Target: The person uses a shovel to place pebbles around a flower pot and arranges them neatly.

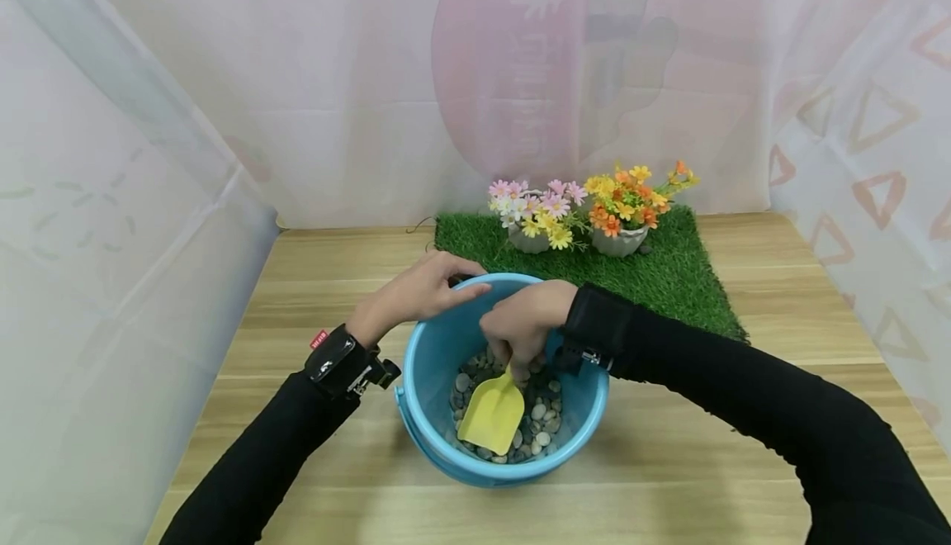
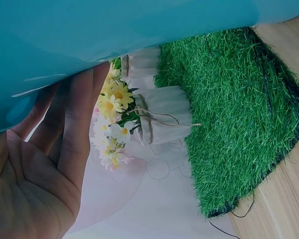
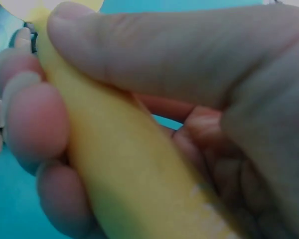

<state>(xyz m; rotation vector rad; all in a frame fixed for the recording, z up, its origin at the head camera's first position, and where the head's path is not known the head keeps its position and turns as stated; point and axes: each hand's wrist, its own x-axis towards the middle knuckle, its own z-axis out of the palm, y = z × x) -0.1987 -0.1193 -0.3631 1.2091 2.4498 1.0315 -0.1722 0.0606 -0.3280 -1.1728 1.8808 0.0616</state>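
Note:
A blue bucket (image 1: 434, 413) stands on the table with pebbles (image 1: 546, 425) spread over its bottom. My left hand (image 1: 423, 285) holds its far left rim, thumb on the inner side. Seen from the left wrist, the fingers (image 2: 77, 129) lie along the bucket's outer wall (image 2: 139, 25). Inside the bucket, my right hand (image 1: 523, 322) grips a yellow toy shovel (image 1: 494, 413), whose blade points down over the pebbles. The right wrist view shows the thumb and fingers wrapped around the shovel's handle (image 3: 119, 149). Whether the blade's edge touches the stones I cannot tell.
Behind the bucket lies a green artificial grass mat (image 1: 691, 281). On it stand a pot of pink, white and yellow flowers (image 1: 535, 215) and a pot of orange and yellow flowers (image 1: 627, 210). Pale printed cloth (image 1: 334, 99) hangs around the wooden table (image 1: 297, 305).

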